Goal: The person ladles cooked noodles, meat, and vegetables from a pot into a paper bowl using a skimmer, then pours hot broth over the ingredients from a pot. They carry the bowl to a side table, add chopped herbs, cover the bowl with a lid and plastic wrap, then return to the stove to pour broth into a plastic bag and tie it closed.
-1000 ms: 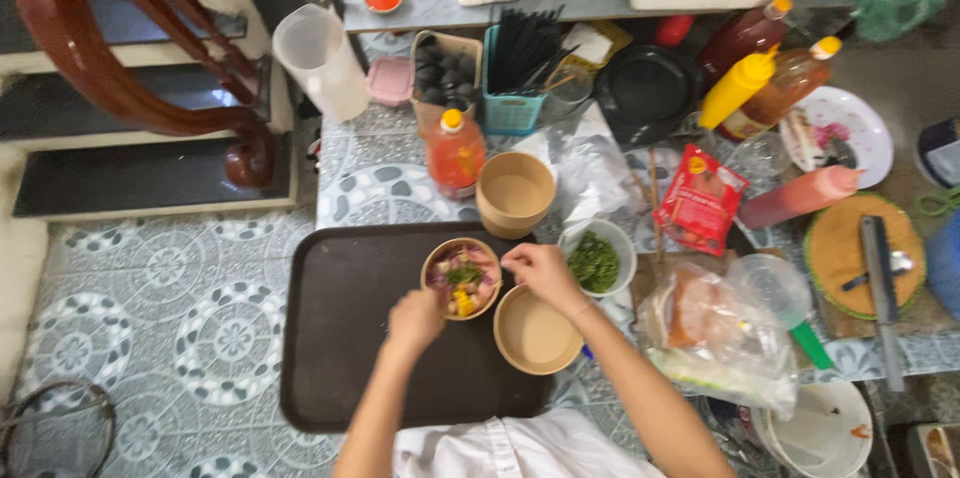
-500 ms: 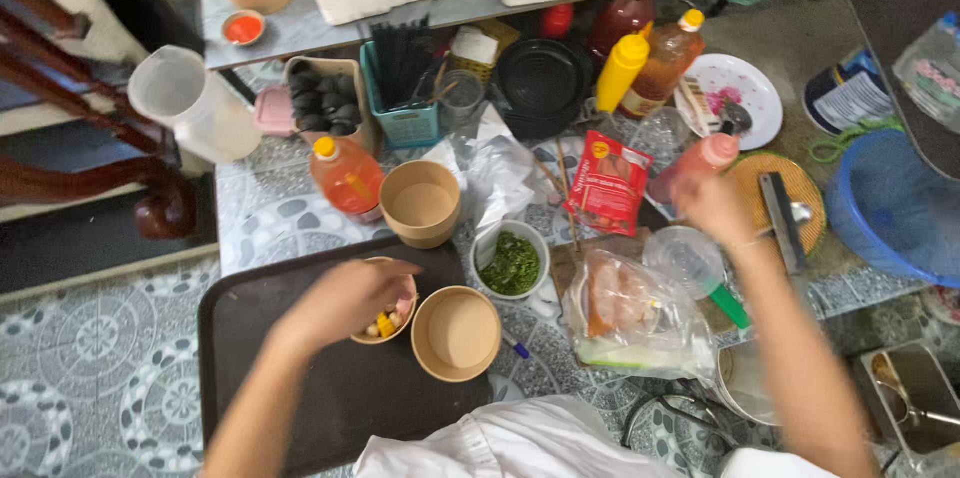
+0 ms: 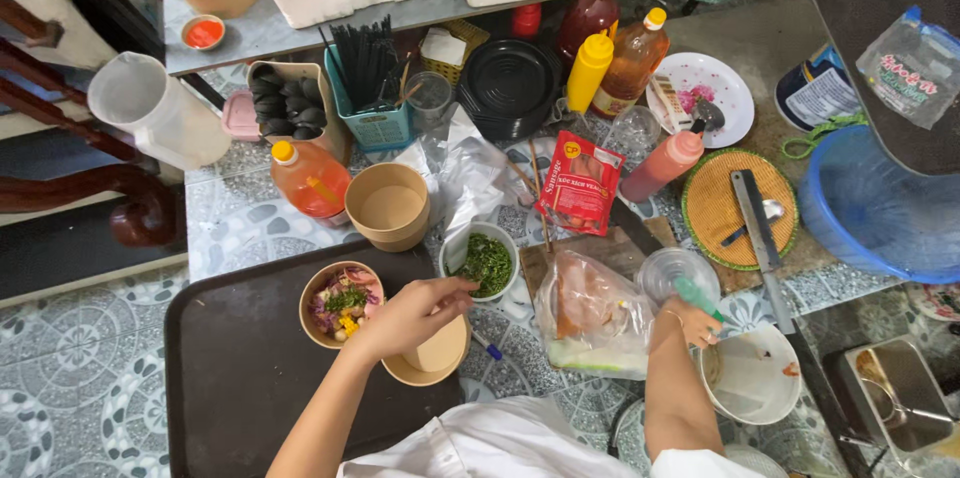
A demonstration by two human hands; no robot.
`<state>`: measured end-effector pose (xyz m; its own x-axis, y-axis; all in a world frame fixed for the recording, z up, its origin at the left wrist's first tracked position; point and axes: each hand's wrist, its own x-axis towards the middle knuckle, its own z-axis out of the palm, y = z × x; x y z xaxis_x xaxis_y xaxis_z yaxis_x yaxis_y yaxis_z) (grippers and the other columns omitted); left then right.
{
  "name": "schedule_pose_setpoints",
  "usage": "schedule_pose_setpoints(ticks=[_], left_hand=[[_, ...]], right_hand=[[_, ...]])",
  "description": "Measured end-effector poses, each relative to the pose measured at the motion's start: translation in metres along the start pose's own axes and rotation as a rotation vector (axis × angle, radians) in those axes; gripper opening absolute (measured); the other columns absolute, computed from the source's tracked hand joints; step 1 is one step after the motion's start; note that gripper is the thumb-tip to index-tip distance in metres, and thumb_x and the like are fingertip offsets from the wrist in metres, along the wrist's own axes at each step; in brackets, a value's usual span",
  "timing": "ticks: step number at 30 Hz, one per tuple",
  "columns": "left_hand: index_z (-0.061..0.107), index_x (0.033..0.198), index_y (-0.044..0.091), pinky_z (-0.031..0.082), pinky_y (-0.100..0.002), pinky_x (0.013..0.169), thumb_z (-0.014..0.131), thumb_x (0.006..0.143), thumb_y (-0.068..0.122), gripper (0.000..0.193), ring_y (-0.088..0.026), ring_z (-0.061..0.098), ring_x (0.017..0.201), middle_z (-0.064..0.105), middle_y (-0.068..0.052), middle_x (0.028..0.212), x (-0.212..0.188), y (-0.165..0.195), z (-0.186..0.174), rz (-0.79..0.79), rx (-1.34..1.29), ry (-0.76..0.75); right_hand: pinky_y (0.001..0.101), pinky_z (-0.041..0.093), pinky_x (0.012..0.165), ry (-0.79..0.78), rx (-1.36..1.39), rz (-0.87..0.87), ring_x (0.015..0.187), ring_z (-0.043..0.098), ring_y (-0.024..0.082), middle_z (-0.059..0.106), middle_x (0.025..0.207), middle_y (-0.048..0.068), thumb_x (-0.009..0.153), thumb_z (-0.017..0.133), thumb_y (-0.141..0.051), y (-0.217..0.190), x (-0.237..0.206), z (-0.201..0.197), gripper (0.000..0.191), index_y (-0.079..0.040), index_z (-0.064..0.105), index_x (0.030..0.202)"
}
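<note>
My left hand (image 3: 415,313) reaches across an empty paper bowl (image 3: 432,358) on the dark tray (image 3: 240,388). Its bunched fingertips touch the near rim of a white bowl of chopped green herbs (image 3: 487,263); I cannot tell whether they pinch any. Left of it stands a paper bowl filled with purple, yellow and green bits (image 3: 338,303). My right hand (image 3: 690,326) is curled around a green-handled tool (image 3: 697,298) at the rim of a white pail (image 3: 755,378), next to a clear bag of orange food (image 3: 590,313).
Behind are a stacked paper bowl (image 3: 388,206), an orange sauce bottle (image 3: 310,178), a red packet (image 3: 580,183), a pink squeeze bottle (image 3: 662,166), a cleaver on a round woven mat (image 3: 712,206), a blue basin (image 3: 880,213) and a white jug (image 3: 155,108).
My left hand let go of the filled bowl and moved right to the herb bowl. My right hand came down from the pink bottle to the white pail. The view shifted.
</note>
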<state>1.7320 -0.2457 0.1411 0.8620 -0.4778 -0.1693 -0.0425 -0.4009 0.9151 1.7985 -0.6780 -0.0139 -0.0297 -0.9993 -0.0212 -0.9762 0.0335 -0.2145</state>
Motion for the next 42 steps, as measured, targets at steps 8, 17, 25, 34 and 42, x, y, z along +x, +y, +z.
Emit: schedule_pose_setpoints(ticks=[8,17,25,34,42], left_hand=[[0.067,0.123,0.002,0.058,-0.035,0.085,0.060,0.096,0.012,0.030,-0.023,0.077,0.097,0.078,-0.012,0.104,-0.033,0.002,0.009,0.049,-0.041,0.102],[0.071,0.111,0.011,0.051,-0.043,0.094,0.078,0.084,0.013,0.028,-0.031,0.064,0.111,0.066,-0.008,0.119,-0.051,0.057,0.029,0.728,0.462,0.569],[0.075,0.100,0.010,0.052,-0.043,0.091,0.078,0.078,0.013,0.022,-0.025,0.066,0.100,0.067,-0.003,0.108,-0.120,0.045,-0.015,0.774,0.671,0.707],[0.070,0.087,0.007,0.054,-0.037,0.083,0.084,0.080,0.016,0.017,-0.023,0.066,0.093,0.065,-0.002,0.098,-0.183,0.027,-0.052,0.570,0.397,0.494],[0.061,0.092,0.001,0.053,-0.042,0.078,0.073,0.083,0.008,0.017,-0.030,0.064,0.089,0.064,-0.012,0.096,-0.191,0.015,-0.047,0.677,0.805,0.627]], right_hand=[[0.0472,0.059,0.076,-0.406,1.169,-0.283,0.096,0.069,0.034,0.066,0.109,0.018,0.083,0.080,-0.020,0.013,0.029,0.007,0.046,0.002,0.054,0.114],[0.0389,0.066,0.083,-1.250,1.613,-0.582,0.093,0.073,0.020,0.069,0.109,0.008,0.102,0.068,0.003,0.028,-0.105,-0.095,0.018,-0.001,0.060,0.117],[0.0332,0.057,0.090,-1.702,1.308,-0.652,0.101,0.068,0.015,0.070,0.115,0.008,0.098,0.062,-0.004,0.034,-0.266,-0.170,0.027,0.000,0.061,0.125],[0.0332,0.054,0.093,-1.972,1.004,-0.812,0.106,0.067,0.015,0.070,0.120,0.010,0.102,0.060,-0.012,0.048,-0.331,-0.177,0.034,0.003,0.059,0.132],[0.0335,0.055,0.097,-2.055,1.010,-0.583,0.113,0.068,0.016,0.068,0.128,0.010,0.101,0.048,-0.034,0.057,-0.355,-0.194,0.047,0.000,0.058,0.133]])
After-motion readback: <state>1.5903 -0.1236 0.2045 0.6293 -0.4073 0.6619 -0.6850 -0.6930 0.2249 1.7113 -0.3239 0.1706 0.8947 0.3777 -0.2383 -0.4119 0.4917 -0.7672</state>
